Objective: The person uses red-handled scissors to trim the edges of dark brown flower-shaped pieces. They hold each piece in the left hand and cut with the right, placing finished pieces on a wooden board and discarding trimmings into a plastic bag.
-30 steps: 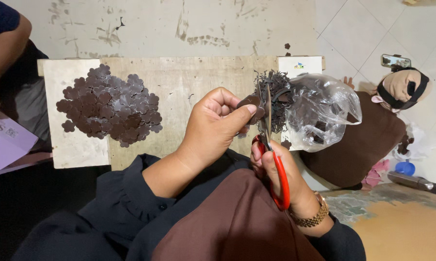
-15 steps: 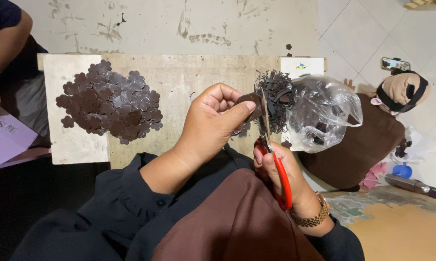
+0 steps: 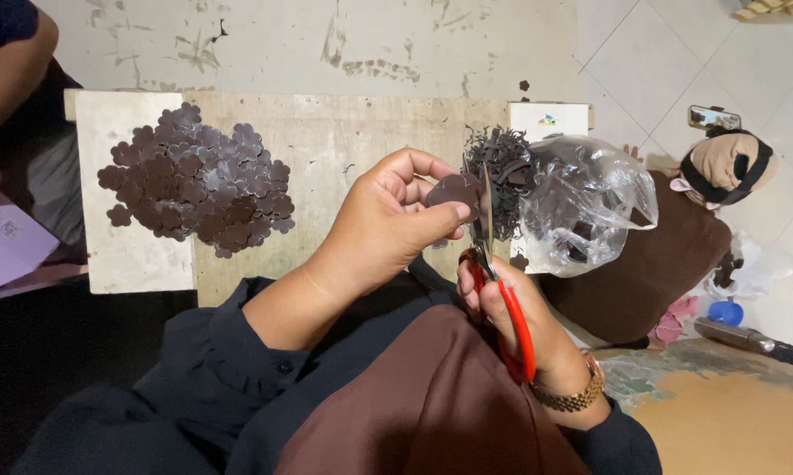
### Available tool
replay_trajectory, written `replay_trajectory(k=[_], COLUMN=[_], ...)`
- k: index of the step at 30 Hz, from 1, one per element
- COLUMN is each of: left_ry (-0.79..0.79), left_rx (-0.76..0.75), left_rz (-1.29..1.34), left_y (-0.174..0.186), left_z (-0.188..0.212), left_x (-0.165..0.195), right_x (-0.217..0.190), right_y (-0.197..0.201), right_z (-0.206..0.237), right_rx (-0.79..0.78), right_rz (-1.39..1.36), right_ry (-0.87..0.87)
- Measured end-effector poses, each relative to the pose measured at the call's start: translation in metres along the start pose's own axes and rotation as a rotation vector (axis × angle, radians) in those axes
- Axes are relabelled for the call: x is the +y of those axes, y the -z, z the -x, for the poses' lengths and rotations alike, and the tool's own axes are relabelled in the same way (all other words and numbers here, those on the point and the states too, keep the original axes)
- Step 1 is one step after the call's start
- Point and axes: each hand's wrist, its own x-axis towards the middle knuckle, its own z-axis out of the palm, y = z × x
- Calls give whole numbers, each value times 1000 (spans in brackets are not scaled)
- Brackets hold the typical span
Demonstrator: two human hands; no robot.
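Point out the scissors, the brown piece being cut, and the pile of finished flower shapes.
scissors (image 3: 512, 321), head view, on the red handle in the right hand.
brown piece (image 3: 453, 189), head view, on its flat face at the left hand's fingertips.
pile of flower shapes (image 3: 198, 180), head view, on the pile's middle.

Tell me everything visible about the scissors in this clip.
The scissors have red handles and slim metal blades that point up and away from the person. The right hand holds them, fingers through the handles, above the lap. The blades meet the edge of a small dark brown piece pinched in the left hand. Whether the blades are parted cannot be told.
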Motion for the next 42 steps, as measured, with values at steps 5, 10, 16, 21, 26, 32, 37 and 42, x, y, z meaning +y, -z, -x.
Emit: replay_trajectory(k=[5,10,16,21,26,32,37,42], left_ry=[-2,-9,3,34,28,1,2,-16], left_rx=[21,42,45,47,44,53,59,47], left_rz=[-26,-45,-35,-46,-57,-88,-84,-158], left_y=[0,-1,-1,0,2,5,5,5], left_z=[1,2,0,-1,0,1,2,2], left_x=[1,2,2,4,5,8,8,5], right_x=[1,1,4,6,5,3,2,-1], right_y=[1,2,3,5,5,3,1,0], right_z=[-2,-2,-3,-2,0,0,0,-3], right_rx=[-32,-15,-19,-32,-26,-24,-23,-49], right_rz=[39,84,69,10,-22,-24,-29,68], right_ry=[8,17,23,16,-20,-19,-28,10])
